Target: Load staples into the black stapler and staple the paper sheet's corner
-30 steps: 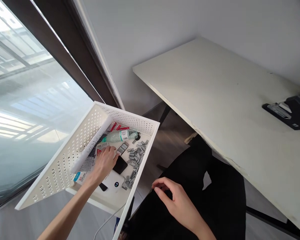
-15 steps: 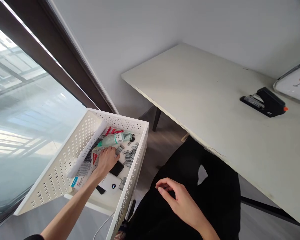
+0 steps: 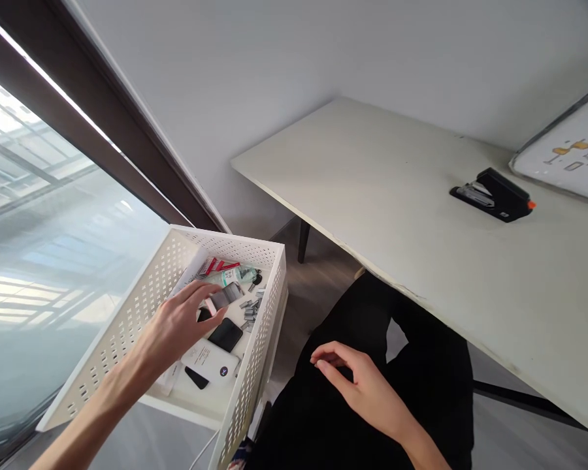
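The left hand (image 3: 179,321) pinched what looked like a staple pack (image 3: 228,295) in the bin (image 3: 255,365), apparently picking up, which called for a level grip; the right hand (image 3: 355,380) curled loosely, empty.

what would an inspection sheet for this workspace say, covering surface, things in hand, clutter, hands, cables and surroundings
Surface: pale table, rough along its near edge, bearing a black stapler with an orange tip.
Job's things: pack of grey staples, over the perforated white bin.
Clutter: in the bin, a plastic bottle, loose staple strips, a black rectangular item and what looks like a white power bank.
Hands: left hand grips the pack; right hand loosely curled, nothing visible in it.
Cables: one pale cord near the bin; ends not visible.
Surroundings: window, wall, board with drawings.
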The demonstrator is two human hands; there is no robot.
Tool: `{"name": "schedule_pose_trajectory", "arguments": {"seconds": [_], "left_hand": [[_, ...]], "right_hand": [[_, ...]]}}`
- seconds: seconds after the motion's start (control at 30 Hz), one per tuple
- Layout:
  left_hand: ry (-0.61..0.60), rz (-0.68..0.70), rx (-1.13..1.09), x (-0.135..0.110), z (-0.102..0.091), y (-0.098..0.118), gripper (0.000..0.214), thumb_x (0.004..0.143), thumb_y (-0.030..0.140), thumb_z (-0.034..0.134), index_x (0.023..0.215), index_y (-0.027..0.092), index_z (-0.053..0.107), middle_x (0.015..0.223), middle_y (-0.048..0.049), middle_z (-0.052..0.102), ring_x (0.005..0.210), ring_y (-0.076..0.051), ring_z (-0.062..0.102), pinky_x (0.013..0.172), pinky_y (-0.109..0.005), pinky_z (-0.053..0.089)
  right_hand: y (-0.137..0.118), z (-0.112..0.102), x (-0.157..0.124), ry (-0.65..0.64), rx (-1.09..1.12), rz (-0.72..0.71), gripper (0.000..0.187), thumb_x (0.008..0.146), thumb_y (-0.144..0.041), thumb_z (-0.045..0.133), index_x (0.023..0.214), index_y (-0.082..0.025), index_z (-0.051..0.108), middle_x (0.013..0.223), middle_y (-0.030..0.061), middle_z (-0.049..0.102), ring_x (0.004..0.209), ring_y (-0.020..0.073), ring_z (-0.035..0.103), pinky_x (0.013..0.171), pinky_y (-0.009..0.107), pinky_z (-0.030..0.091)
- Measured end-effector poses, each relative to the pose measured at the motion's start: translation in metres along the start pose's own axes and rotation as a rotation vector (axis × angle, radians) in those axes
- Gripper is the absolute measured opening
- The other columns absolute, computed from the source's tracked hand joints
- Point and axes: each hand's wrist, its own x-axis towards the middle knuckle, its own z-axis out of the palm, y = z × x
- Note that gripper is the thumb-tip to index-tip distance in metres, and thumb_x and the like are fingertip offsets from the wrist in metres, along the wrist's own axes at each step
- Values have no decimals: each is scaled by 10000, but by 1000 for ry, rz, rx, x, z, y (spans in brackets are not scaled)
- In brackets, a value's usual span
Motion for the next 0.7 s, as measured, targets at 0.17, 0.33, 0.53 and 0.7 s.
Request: {"name": "schedule_pose_trajectory", "arguments": {"seconds": [0.17, 0.33, 0.53, 0.7], "left_hand": [[60, 306, -136, 50, -54, 87, 327, 975, 456, 658, 1261, 311, 725, 1243, -39, 754, 1070, -283, 751, 935, -432, 636], [-23, 661, -336, 118, -31, 182, 300, 967, 331, 679, 1248, 234, 719, 1182, -62, 760, 999, -238, 759, 924, -389, 632], [-37, 955, -387, 183, 56, 285, 272, 935, 241, 731, 1191, 149, 727, 1113, -117, 753, 931, -256, 760, 789, -368, 631], [-77, 1010, -495, 200, 99, 324, 255, 975, 261, 703, 1212, 173, 730, 1069, -88, 766, 871, -214, 751, 810, -359, 619]], "right_hand": [[-28, -33, -9, 189, 35, -168, 271, 1075, -481, 544, 1108, -282, 725, 1100, 34, 757, 1046, 203, 725, 946, 321, 582], [-53, -74, -26, 549, -35, -327, 256, 1066, -464, 555, 1099, -265, 713, 1040, 69, 752, 965, 225, 733, 861, 348, 609], [-33, -124, -39, 1121, -205, -280, 251, 1032, -491, 578, 1061, -259, 669, 941, 71, 737, 838, 227, 707, 713, 348, 585], [-7, -147, -45, 1111, -295, -207, 274, 1028, -506, 575, 1079, -254, 671, 1008, 86, 755, 829, 227, 717, 622, 317, 547]]}}
